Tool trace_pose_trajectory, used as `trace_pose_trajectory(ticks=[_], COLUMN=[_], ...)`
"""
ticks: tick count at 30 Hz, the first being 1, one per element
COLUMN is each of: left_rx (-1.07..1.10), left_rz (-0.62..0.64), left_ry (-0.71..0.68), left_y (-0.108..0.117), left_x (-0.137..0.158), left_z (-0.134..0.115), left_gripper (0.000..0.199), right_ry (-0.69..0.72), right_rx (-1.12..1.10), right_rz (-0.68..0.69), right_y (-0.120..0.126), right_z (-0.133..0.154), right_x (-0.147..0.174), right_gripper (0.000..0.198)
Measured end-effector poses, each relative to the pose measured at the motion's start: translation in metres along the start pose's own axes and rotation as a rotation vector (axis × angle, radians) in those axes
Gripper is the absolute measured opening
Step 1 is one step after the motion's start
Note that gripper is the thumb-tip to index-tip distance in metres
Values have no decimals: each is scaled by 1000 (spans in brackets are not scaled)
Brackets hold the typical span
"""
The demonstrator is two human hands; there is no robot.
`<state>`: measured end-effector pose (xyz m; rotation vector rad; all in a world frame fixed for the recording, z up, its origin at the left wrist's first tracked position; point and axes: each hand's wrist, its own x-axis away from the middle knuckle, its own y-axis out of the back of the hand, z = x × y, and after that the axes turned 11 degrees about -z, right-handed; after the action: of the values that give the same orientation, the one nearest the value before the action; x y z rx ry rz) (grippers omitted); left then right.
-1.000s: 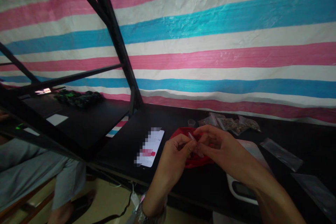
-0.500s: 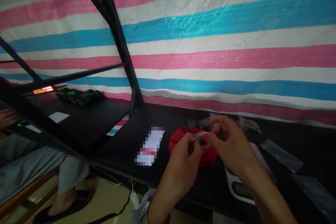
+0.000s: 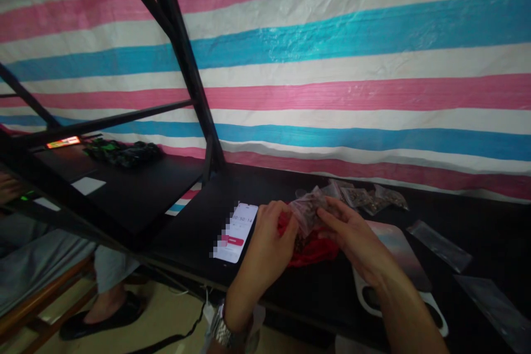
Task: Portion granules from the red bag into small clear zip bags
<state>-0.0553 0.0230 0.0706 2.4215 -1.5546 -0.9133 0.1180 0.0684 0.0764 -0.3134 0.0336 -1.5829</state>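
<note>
Left hand and right hand pinch a small bag. Open desk separates the phone from the left edge.

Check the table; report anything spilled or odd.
No spill shows on the table. Only the phone looks odd: square blocks cover its left edge, probably image masking. The bag between the left hand and right hand shows no tear, though partly hidden.

Striped plastic sheeting hung behind black tabletops and a dark, slanting frame; a pale floor lay below.
</note>
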Motion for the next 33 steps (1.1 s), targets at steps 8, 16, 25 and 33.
trace_pose_trajectory(ticks=[8, 16, 25, 33], left_rx=[-633, -136, 42, 170], left_rz=[24, -224, -262, -251], left_ry=[38, 200, 327, 447], left_y=[-12, -2, 3, 3], left_x=[9, -4, -8, -9], left_z=[26, 15, 19, 31], left_gripper=[28, 18, 18, 15], right_ry=[352, 510, 598, 649], right_rx=[489, 680, 658, 652], right_rz=[-235, -189, -209, -232], right_y=[5, -15, -17, -17], right_z=[-18, -5, -7, -3], right_x=[-22, -3, 1, 2], right_gripper=[34, 24, 30, 29])
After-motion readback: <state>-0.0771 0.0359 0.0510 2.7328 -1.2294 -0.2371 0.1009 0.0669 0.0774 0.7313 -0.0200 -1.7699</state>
